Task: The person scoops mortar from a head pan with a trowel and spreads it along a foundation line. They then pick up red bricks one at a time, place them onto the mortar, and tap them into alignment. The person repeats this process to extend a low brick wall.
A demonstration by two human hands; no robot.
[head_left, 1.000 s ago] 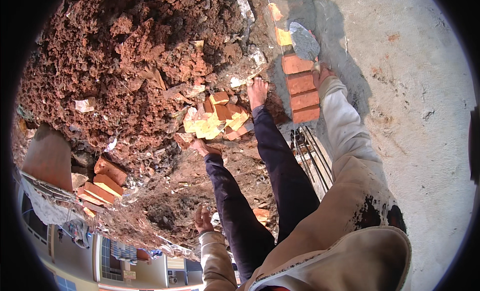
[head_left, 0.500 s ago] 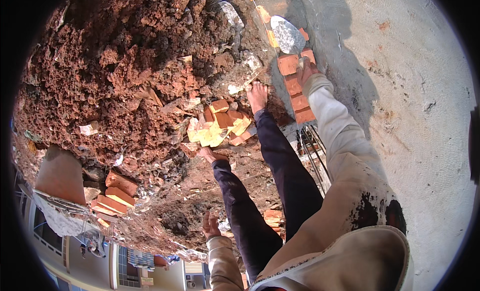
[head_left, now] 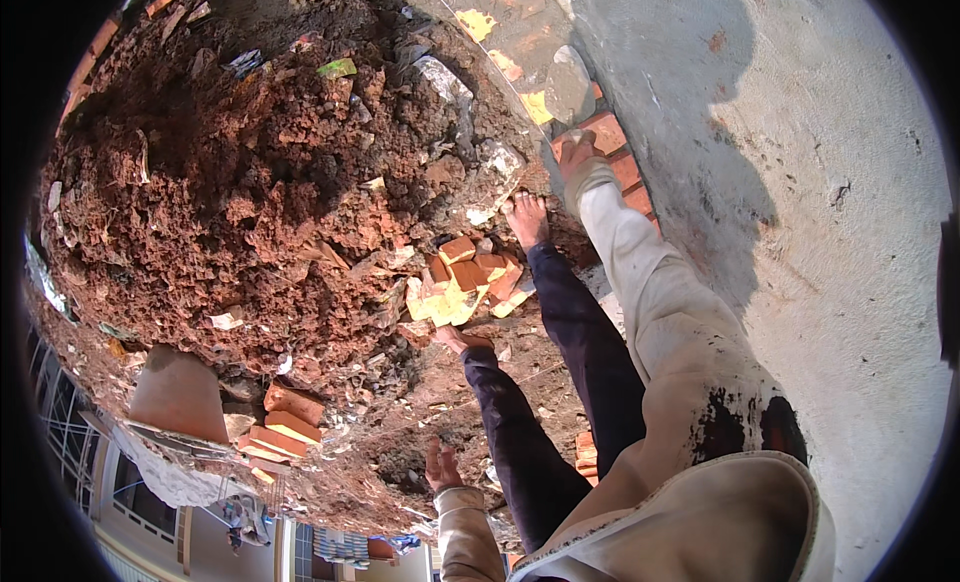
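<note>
My right hand (head_left: 577, 152) is closed round the handle of a trowel (head_left: 570, 86). The grey blade rests on or just above the top of a narrow brick course (head_left: 604, 134) beside the wall. Wet grey mortar (head_left: 510, 12) covers the far part of that course, with a few yellowish brick faces showing through. A thin string (head_left: 490, 57) runs along the course's left edge. My left hand (head_left: 442, 467) hangs low at my left side, fingers loosely apart and nothing in them. My sleeve hides part of the nearer bricks.
A grey plastered wall (head_left: 850, 262) fills the right side. Broken bricks (head_left: 465, 277) lie between my bare feet (head_left: 527, 220). Rough red soil (head_left: 260, 212) rises on the left. Farther back stand stacked bricks (head_left: 285, 432) and a brownish pan-like sheet (head_left: 180, 394).
My right hand and the trowel have shifted left across the course, and the blade has turned from bright to dull grey. The whole view has swung, so the ground appears farther right and lower.
</note>
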